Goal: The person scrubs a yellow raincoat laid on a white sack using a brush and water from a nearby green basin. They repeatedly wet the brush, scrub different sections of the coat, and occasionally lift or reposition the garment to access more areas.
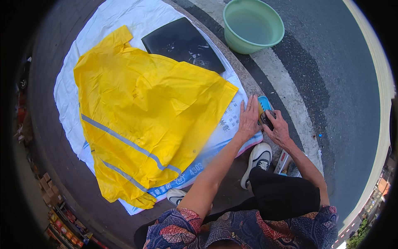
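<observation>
A yellow raincoat [149, 102] with grey reflective stripes lies spread on a white woven plastic sheet [70, 90] that bears blue print. Partly under its upper edge is a black flat panel [180, 42] with whitish smears. At the sheet's right corner, my left hand [249, 116] rests with fingers extended, against the near side of a small blue tray [264, 103]. My right hand [277, 127] grips a dark brush-like object [267, 119] over that tray; its exact kind and the tray's contents are partly hidden by my fingers.
A green plastic basin [253, 26] of cloudy water stands on the asphalt beyond the stone kerb [245, 77]. By my right shoe [260, 157] lies an open box [282, 162], partly hidden by my arm. Cartons and goods stand at the far lower left.
</observation>
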Demonstrator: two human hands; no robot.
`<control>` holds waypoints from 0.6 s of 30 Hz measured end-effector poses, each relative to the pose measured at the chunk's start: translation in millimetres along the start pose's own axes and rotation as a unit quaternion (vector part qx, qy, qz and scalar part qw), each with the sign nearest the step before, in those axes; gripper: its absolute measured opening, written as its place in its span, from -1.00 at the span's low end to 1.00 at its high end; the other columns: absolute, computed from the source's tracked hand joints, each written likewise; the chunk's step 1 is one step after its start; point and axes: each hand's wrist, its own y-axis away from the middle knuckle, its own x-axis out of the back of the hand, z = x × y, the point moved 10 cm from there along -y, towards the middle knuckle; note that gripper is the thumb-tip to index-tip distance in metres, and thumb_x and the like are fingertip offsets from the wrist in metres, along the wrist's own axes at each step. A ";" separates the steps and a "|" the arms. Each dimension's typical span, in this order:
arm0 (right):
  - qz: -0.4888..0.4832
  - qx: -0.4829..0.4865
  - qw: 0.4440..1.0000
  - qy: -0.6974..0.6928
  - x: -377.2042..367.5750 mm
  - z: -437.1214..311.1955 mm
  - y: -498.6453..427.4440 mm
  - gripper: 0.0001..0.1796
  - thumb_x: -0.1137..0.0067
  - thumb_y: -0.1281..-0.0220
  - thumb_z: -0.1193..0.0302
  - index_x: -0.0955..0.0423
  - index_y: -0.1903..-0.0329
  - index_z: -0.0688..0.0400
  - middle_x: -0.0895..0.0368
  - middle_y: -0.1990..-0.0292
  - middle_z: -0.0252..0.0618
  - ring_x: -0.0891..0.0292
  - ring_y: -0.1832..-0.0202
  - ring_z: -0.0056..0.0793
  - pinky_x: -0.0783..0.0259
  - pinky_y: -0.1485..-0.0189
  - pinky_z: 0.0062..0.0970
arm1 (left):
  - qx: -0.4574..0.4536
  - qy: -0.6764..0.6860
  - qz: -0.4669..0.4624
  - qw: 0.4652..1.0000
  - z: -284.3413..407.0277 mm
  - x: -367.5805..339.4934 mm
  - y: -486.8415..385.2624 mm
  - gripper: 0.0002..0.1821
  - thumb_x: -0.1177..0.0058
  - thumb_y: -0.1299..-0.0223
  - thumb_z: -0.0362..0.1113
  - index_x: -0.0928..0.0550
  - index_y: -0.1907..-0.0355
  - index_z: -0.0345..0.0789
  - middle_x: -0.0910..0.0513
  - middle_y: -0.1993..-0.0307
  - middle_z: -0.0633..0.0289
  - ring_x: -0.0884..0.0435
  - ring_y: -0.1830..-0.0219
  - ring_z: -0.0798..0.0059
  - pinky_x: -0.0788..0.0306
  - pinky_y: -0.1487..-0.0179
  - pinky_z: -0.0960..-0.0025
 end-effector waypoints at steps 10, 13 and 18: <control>0.078 -0.002 0.997 -0.021 -10.0 -2.3 -37.5 -0.31 -0.32 -0.21 0.29 -0.39 -0.41 0.13 -0.38 -0.21 0.20 -0.51 -0.17 0.16 -0.53 -0.10 -0.08 | 0.002 0.006 0.036 0.999 2.8 11.3 -2.6 0.29 -0.52 0.22 -0.25 -0.01 -0.55 -0.52 -0.20 -0.53 -0.15 -0.10 -0.62 -0.03 0.08 -0.57 -0.27; 0.053 0.014 0.998 -0.014 -15.3 -2.4 -10.3 -0.29 -0.33 -0.20 0.34 -0.37 -0.42 0.15 -0.37 -0.22 0.23 -0.50 -0.18 0.19 -0.53 -0.12 -0.08 | -0.011 -0.003 0.029 1.000 2.7 8.2 -0.9 0.22 -0.45 0.15 -0.32 0.00 -0.55 -0.53 -0.18 -0.54 -0.18 -0.08 -0.63 -0.04 0.09 -0.59 -0.24; 0.017 0.015 0.999 -0.025 -8.5 7.8 9.4 -0.29 -0.33 -0.21 0.38 -0.38 -0.43 0.17 -0.38 -0.19 0.22 -0.50 -0.19 0.19 -0.52 -0.14 -0.12 | -0.003 -0.012 0.005 1.000 2.1 3.1 0.9 0.32 -0.57 0.26 -0.21 -0.03 -0.55 -0.51 -0.16 -0.55 -0.14 -0.03 -0.64 0.00 0.11 -0.63 -0.16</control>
